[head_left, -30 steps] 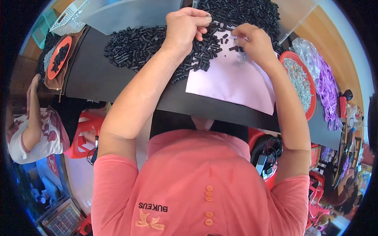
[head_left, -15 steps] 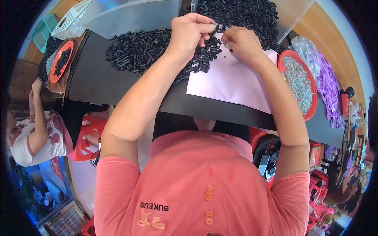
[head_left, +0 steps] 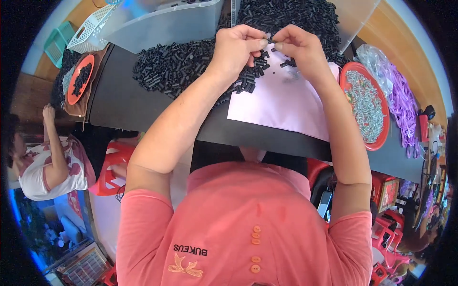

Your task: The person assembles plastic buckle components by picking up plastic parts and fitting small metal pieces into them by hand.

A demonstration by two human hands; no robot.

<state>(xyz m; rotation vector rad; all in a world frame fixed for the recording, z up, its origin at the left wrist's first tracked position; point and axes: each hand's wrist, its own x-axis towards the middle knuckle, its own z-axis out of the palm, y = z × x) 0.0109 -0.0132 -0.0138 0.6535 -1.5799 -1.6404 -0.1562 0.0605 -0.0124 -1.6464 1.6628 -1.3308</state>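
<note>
My left hand (head_left: 230, 50) and my right hand (head_left: 305, 51) meet fingertip to fingertip above the far part of a pale pink sheet (head_left: 272, 107). Each has thumb and forefinger pinched together. A tiny dark bit shows between the fingertips; its kind is too small to make out. Short black ribbed plastic tubes lie in a broad pile (head_left: 167, 69) left of the sheet, and some have spread onto the sheet's edge below my left hand. A few more black tubes (head_left: 288, 62) lie on the sheet beside my right hand.
Beyond my hands a clear bin (head_left: 348, 28) holds many black tubes; another clear bin (head_left: 162, 26) stands left of it. At right are a red tray (head_left: 385, 121) of small silvery pieces and purple straps (head_left: 404, 112). A person (head_left: 55, 162) sits at left near a red plate (head_left: 90, 62).
My right hand has come up and closer to my left, its thumb and forefinger now pinched at the left fingertips. The whole view has shifted slightly.
</note>
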